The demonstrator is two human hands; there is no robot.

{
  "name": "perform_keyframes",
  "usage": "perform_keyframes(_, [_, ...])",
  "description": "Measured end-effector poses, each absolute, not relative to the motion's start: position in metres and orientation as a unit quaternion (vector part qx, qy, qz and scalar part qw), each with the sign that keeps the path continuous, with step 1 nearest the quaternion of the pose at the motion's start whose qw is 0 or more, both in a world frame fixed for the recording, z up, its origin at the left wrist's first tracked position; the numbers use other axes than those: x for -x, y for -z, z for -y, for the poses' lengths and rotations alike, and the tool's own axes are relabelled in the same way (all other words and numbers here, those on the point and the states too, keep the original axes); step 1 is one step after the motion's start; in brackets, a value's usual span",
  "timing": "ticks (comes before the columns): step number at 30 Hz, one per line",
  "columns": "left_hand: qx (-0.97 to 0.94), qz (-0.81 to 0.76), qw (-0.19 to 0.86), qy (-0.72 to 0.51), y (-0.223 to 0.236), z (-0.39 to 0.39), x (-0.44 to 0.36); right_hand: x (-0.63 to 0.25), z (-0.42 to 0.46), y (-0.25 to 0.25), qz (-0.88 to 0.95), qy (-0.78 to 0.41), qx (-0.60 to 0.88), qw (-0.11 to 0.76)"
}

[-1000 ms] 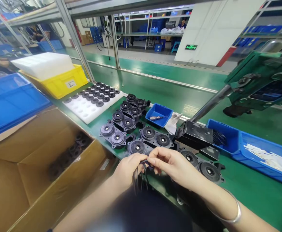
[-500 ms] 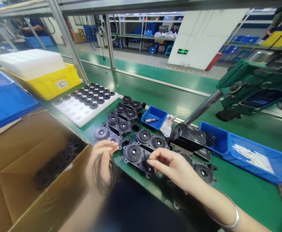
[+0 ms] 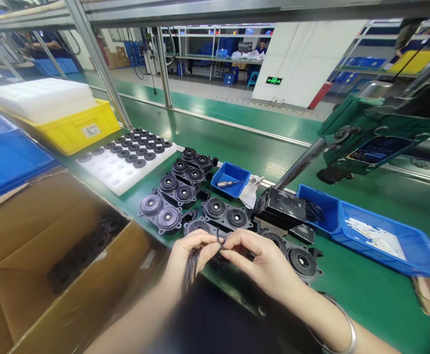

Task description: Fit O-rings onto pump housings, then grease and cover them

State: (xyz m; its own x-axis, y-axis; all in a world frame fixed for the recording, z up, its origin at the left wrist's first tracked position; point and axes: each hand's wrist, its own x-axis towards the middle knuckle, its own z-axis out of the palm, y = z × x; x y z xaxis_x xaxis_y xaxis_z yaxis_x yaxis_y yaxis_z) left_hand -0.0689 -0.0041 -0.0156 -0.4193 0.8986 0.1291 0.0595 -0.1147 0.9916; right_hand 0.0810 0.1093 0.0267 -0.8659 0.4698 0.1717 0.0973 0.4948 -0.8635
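Observation:
My left hand point(image 3: 185, 255) is closed, with a bundle of thin black rubber rings point(image 3: 191, 269) hanging from its fingers. Its thumb and forefinger meet my right hand point(image 3: 261, 258) at one black ring point(image 3: 219, 238), which both hands pinch. This happens just above a black twin-round housing point(image 3: 197, 226), partly hidden behind my fingers. Directly beyond it lies another housing point(image 3: 225, 213) with two round discs, each with a pale centre. More such housings point(image 3: 160, 212) stand in a row to the left, and one point(image 3: 301, 261) sits right of my right hand.
A white foam tray point(image 3: 115, 183) carries black discs at the left, by a yellow bin point(image 3: 104, 123) and an open cardboard box point(image 3: 26, 226). A small blue tray point(image 3: 241, 181) holds a screwdriver. Behind my right hand are a black block point(image 3: 283, 206), blue bins point(image 3: 417, 265) and a green machine point(image 3: 351, 132).
My left hand has moved right with the ring bundle to meet my right hand. Its fingers have closed on the ring by my right fingertips. The view has shifted slightly.

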Motion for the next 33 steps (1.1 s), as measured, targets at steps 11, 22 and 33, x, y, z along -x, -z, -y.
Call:
perform_keyframes(11, [-0.466,-0.592,0.290,-0.590,0.012,-0.007,0.069,-0.082,-0.146,-0.045,0.890,-0.380,0.138,0.209])
perform_keyframes(22, [-0.521,-0.612,0.201,-0.559,0.007,-0.015,0.083,-0.060,-0.185,-0.028,0.881,-0.438,0.120,0.136])
perform_keyframes(33, [-0.602,-0.632,0.050,-0.486,0.005,-0.023,0.098,-0.064,-0.194,-0.026,0.887,-0.426,0.127,0.126])
